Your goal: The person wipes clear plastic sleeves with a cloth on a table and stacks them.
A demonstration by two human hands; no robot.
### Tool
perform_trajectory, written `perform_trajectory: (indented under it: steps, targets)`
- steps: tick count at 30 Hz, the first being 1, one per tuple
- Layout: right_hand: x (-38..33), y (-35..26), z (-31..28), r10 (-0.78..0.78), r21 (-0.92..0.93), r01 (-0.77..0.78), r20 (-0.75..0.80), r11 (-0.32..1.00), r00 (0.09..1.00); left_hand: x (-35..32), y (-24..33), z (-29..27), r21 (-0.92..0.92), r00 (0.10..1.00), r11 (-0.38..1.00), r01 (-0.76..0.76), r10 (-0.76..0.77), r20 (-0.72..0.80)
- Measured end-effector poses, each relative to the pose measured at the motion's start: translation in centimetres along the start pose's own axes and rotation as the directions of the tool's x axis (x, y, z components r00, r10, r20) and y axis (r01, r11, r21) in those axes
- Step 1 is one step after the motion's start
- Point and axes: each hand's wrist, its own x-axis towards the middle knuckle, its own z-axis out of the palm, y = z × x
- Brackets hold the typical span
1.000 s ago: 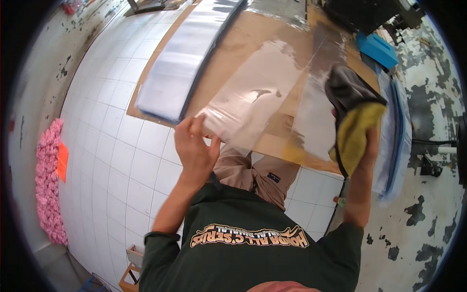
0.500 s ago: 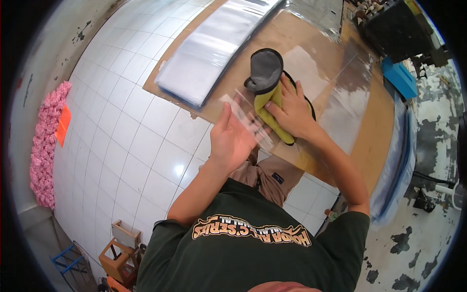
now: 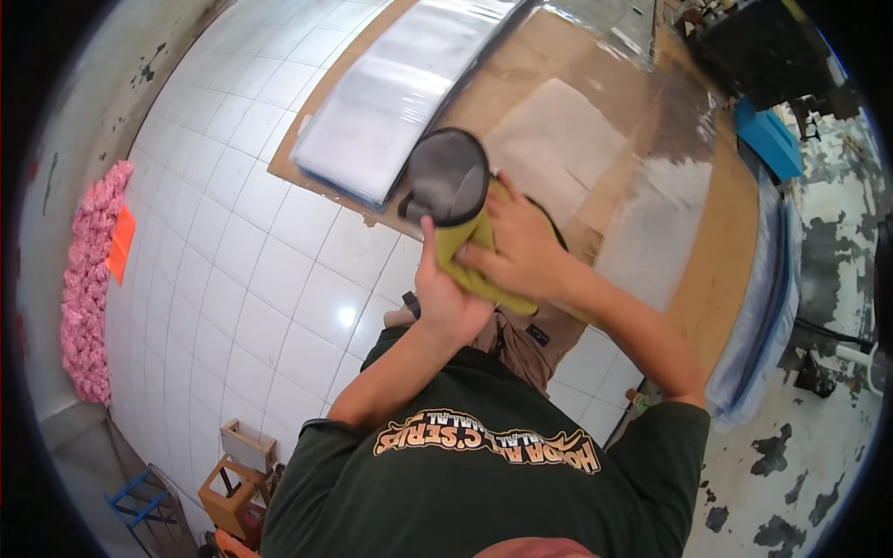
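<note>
Both my hands hold one soft yellow-green item (image 3: 458, 246) with a round black end (image 3: 449, 177), in front of my chest and above the floor. My left hand (image 3: 446, 302) grips it from below. My right hand (image 3: 526, 251) closes over its top, fingers spread on the yellow part. The black end points away from me, toward a stack of clear plastic bags (image 3: 391, 102). Whether a clear bag is around the item I cannot tell.
A large brown cardboard sheet (image 3: 721, 251) lies on the white tiled floor (image 3: 242, 279), with clear plastic sheets (image 3: 558, 139) on it. A blue object (image 3: 767, 139) is at the far right. Pink material (image 3: 88, 279) lines the left wall. A small wooden box (image 3: 244, 465) stands at the lower left.
My right hand brought the yellow-and-black item from the far right to the middle. My left hand, which held a clear bag, has closed on the item from below.
</note>
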Motion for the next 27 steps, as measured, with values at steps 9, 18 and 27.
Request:
perform_trajectory:
  steps: [9, 18, 27]
  targets:
    - [-1.1, 0.3, 0.4, 0.099, -0.327, -0.073, 0.062, 0.942, 0.993, -4.0, -0.1, -5.0, 0.426, 0.998, 0.903, -0.055, 0.066, -0.011]
    - [4.5, 12.3, -5.5, 0.305, -0.475, -0.333, -0.138, 0.814, 0.942, -4.7, 1.3, -6.3, 0.551, 0.998, 0.835, 0.011, 0.025, -0.057]
    - [8.5, 26.2, -14.8, 0.454, -0.345, -0.556, -0.336, 0.756, 0.825, -5.0, 1.9, -6.8, 0.515, 0.997, 0.857, -0.035, 0.069, -0.046]
